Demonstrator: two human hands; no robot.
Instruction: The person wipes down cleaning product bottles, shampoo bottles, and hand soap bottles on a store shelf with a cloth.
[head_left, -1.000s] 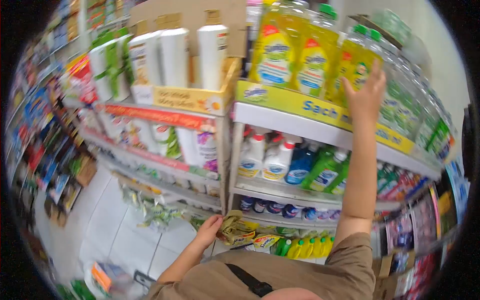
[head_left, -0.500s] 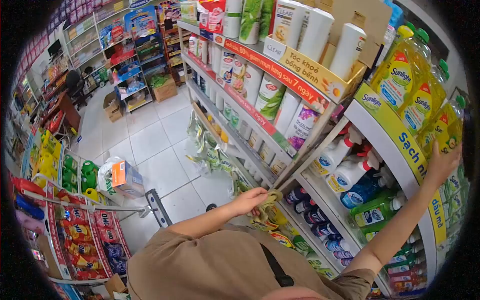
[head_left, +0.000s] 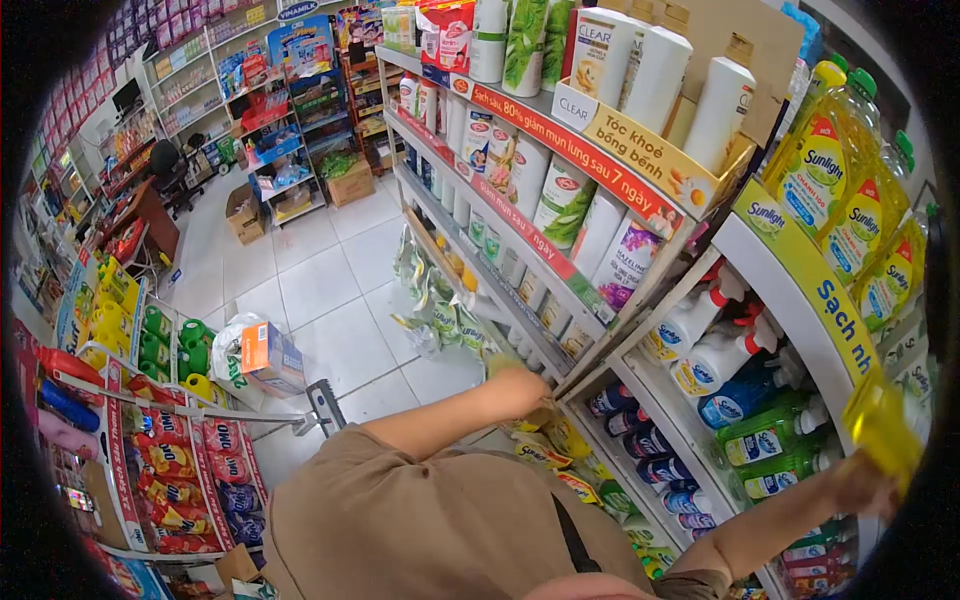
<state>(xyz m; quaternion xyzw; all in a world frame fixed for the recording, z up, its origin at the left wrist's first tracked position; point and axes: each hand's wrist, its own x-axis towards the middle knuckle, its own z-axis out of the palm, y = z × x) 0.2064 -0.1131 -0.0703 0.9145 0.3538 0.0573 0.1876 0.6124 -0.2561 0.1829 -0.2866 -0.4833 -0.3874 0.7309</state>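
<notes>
My right hand (head_left: 850, 487) is low at the right edge, blurred, shut on a yellow dish-liquid bottle (head_left: 882, 428) held in front of the shelf. More yellow Sunlight bottles (head_left: 815, 170) stand on the top shelf above a yellow label strip (head_left: 820, 290). My left hand (head_left: 517, 390) is at a lower shelf's edge and grips a crumpled yellowish cloth (head_left: 538, 416) that is mostly hidden. White and blue spray bottles (head_left: 700, 350) stand on the shelf between my arms.
White shampoo bottles (head_left: 650, 70) fill the shelving to the left. A white tiled aisle (head_left: 310, 280) runs away from me. A boxed item in a plastic bag (head_left: 262, 355) sits on a rack of red packets (head_left: 190, 470) at my left.
My right hand has come down from the top shelf with a yellow bottle in it. The left hand has shifted slightly up and right along the lower shelf.
</notes>
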